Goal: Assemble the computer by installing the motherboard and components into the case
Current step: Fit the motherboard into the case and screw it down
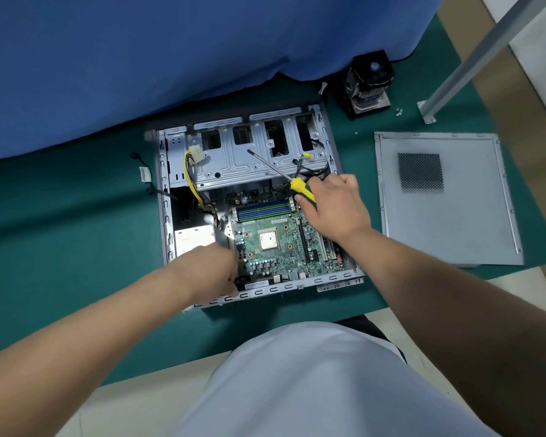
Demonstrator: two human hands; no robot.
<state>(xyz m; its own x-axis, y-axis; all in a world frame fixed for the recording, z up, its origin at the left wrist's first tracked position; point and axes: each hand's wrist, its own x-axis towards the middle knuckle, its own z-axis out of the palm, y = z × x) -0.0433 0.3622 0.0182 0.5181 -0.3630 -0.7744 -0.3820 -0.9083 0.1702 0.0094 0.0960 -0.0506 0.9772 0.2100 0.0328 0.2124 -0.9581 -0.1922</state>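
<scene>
Fingers of the right hand [334, 206] curl round the screwdriver [300, 187]; left hand [210, 269], blurred, seemingly grips the motherboard [275, 244] edge.

Right hand [334, 206] grips a yellow screwdriver [292, 181] over the motherboard [275, 244]; left hand [208, 269] reaches into the case [167, 216]

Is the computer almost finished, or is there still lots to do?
About halfway. Done: the motherboard lies inside the case. In hand: the right hand grips a screwdriver, and the left hand reaches the board's near-left corner. Left: the cooler sits outside, the processor is uncovered, and the side panel lies off.
</scene>
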